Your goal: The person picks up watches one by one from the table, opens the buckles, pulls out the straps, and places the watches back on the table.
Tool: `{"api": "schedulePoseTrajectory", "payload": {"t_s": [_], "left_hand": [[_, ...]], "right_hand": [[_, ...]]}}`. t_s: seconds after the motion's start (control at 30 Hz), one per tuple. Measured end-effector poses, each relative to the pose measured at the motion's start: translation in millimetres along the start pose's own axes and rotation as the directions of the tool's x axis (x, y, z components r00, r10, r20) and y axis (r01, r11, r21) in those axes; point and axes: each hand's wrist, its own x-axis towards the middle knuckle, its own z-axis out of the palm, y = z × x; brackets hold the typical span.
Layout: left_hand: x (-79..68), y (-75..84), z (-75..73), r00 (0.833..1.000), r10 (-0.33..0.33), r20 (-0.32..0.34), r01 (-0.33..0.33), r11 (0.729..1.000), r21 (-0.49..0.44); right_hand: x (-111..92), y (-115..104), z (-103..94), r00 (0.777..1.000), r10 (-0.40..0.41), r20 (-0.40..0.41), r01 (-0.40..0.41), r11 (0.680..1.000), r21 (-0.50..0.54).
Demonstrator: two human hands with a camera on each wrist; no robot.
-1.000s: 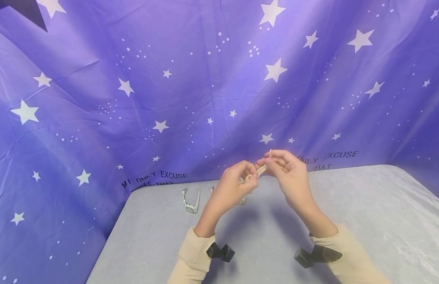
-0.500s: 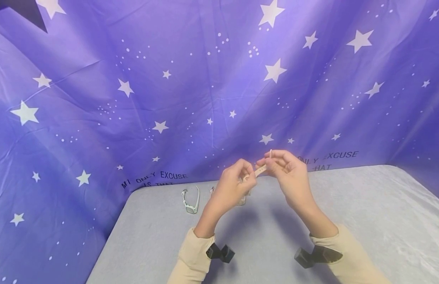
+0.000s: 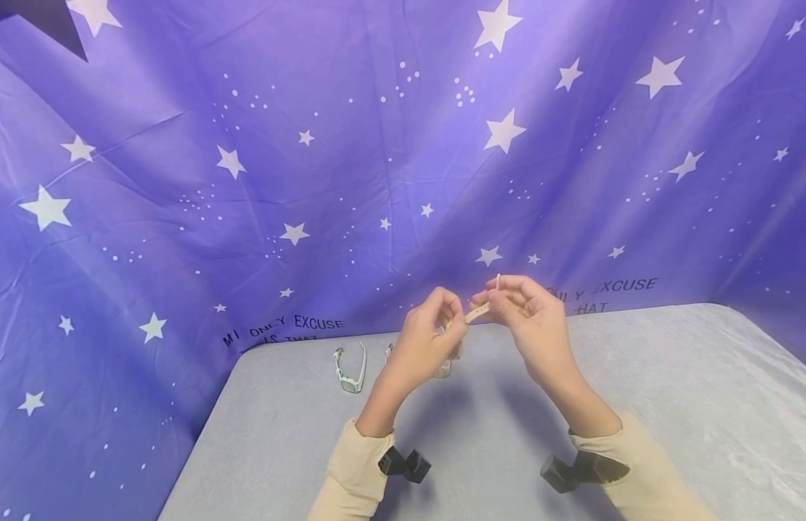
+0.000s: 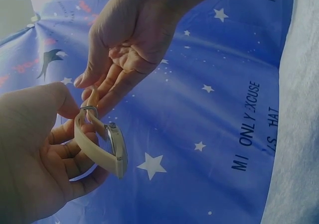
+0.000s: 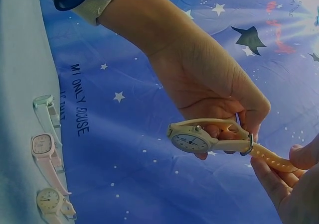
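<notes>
A cream wristwatch (image 5: 192,142) with a round white dial hangs between the two hands above the table, its strap looped through the metal buckle (image 5: 249,144). My left hand (image 3: 429,336) pinches the strap at the buckle between thumb and fingers. The perforated strap end (image 5: 274,159) stretches across to my right hand (image 3: 536,329), whose thumb and fingers pinch its tip. In the left wrist view the watch case (image 4: 114,142) shows edge-on below the buckle, near the curled fingers of the left hand. From the head view, the left hand hides most of the watch.
On the grey table (image 3: 689,405) lie a light green watch (image 3: 351,373), a pink square watch (image 5: 44,145) and a cream round watch (image 5: 50,200), in a row at the back. Behind the table hangs a purple star-patterned cloth (image 3: 403,145).
My left hand has shifted slightly left and its fingers have moved a little along the strap. The right hand stays nearly still, holding the strap end.
</notes>
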Motion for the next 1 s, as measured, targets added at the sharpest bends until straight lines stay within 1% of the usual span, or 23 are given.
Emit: {"api": "schedulePoseTrajectory", "payload": {"t_s": [0.37, 0.7, 1.0], "left_hand": [[1.2, -0.4, -0.6, 0.999, 0.041, -0.005, -0.041, 0.999, 0.003], [0.1, 0.7, -0.5, 1.000, 0.018, 0.005, -0.018, 1.000, -0.014], [0.1, -0.9, -0.1, 1.000, 0.016, 0.000, -0.016, 1.000, -0.010]], "right_hand": [[-0.2, 0.0, 0.9, 1.000, 0.012, -0.005, -0.012, 1.000, -0.002], [-0.1, 1.2, 0.4, 1.000, 0.023, 0.002, -0.023, 1.000, -0.003], [0.4, 2.6, -0.2, 0.999, 0.035, 0.008, -0.034, 0.999, -0.015]]}}
